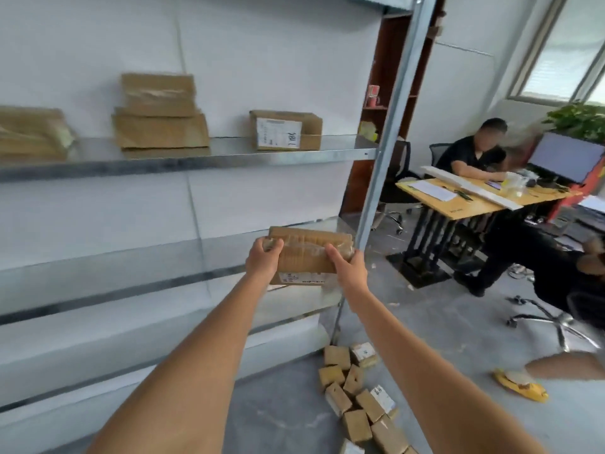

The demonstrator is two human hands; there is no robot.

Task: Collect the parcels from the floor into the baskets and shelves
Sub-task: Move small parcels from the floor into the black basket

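Up on the upper shelf [229, 152] there's already a stack of cardboard parcels [160, 116] and a labelled box [284, 130]. Left hand [263, 261] and right hand [347, 268] each grip an end of a taped cardboard parcel [311, 253], held up just in front of the middle shelf [131, 257]. Looks light and fairly stiff, though the tape's probably slick, so holding both ends seems right. More small boxes [357, 394] lie piled on the floor [458, 322].
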